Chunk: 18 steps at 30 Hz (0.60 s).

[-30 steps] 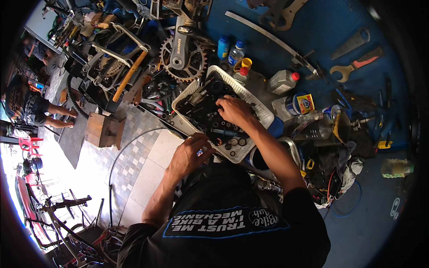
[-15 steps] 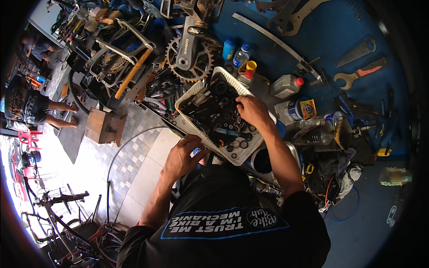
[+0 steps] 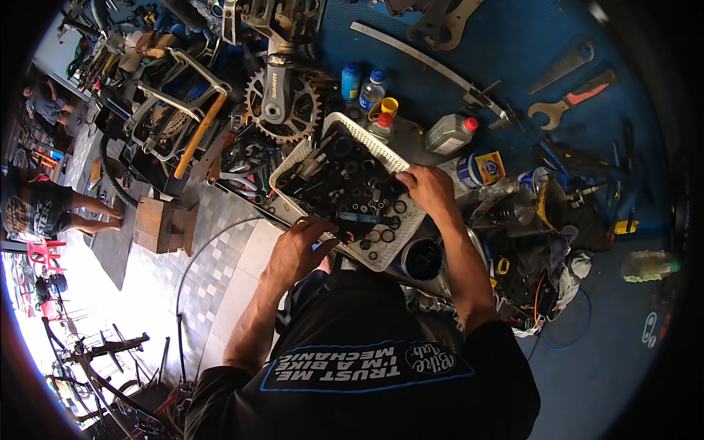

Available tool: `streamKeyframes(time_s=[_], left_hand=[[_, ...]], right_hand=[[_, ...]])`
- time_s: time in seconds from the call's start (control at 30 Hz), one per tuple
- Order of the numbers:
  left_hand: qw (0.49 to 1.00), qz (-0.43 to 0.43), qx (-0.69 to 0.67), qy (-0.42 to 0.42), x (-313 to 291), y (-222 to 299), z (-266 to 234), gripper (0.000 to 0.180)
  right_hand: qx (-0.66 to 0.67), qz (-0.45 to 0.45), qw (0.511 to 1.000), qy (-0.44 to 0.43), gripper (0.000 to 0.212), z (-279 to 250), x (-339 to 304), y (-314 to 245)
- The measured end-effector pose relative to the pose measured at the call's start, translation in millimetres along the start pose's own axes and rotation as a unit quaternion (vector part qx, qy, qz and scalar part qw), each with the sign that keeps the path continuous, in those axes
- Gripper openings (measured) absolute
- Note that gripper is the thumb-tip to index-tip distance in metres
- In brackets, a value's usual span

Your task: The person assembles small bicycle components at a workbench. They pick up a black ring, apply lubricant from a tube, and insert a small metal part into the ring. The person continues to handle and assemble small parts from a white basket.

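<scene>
A white perforated plastic basket (image 3: 364, 139) full of small bike parts stands on the bench in front of me. My right hand (image 3: 431, 192) grips its right rim, with the fingertips just over the inner edge. At the near left rim is my left hand (image 3: 299, 249), a ring on one finger, its fingers and thumb closed about the edge. Dark sleeves, small nuts and several loose rings (image 3: 387, 235) lie inside the basket. Across them rests a blue-grey rod-shaped part (image 3: 367, 218). The undersides of both hands are hidden.
Beyond the basket is a crankset with a toothed chainring (image 3: 282, 110). Bottles (image 3: 372, 89) and a clear red-capped container (image 3: 451, 134) stand behind it. A dark-filled tub (image 3: 423, 259) sits near right. Wrenches (image 3: 572, 101) hang on the blue wall. Another person (image 3: 44, 202) stands far left.
My right hand has drawn back from over the parts to the basket's right rim. My left hand has moved in to the near left rim. The whole view has shifted slightly.
</scene>
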<state>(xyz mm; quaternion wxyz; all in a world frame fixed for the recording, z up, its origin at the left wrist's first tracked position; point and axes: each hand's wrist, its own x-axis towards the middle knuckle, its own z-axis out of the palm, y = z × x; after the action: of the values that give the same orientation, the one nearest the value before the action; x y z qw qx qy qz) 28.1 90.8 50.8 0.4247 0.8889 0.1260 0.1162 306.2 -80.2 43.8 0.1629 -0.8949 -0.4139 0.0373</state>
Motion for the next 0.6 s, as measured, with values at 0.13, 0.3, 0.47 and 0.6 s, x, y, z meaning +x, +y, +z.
streamKeyframes(time_s=[0.13, 0.3, 0.47, 0.6], left_hand=[[1.0, 0.014, 0.009, -0.009, 3, 2, 5, 0.023], [0.999, 0.022, 0.012, -0.032, 7, 10, 4, 0.025], [0.998, 0.014, 0.025, -0.05, 8, 13, 4, 0.025], [0.999, 0.022, 0.009, -0.035, 9, 18, 3, 0.022]], right_hand=[[-0.055, 0.044, 0.997, -0.021, 0.042, -6, -1, 13], [-0.069, 0.046, 0.996, 0.042, 0.043, 6, -1, 39], [-0.009, 0.018, 0.999, 0.046, 0.021, 15, 3, 47], [0.021, -0.037, 0.998, 0.044, 0.046, 7, 3, 7]])
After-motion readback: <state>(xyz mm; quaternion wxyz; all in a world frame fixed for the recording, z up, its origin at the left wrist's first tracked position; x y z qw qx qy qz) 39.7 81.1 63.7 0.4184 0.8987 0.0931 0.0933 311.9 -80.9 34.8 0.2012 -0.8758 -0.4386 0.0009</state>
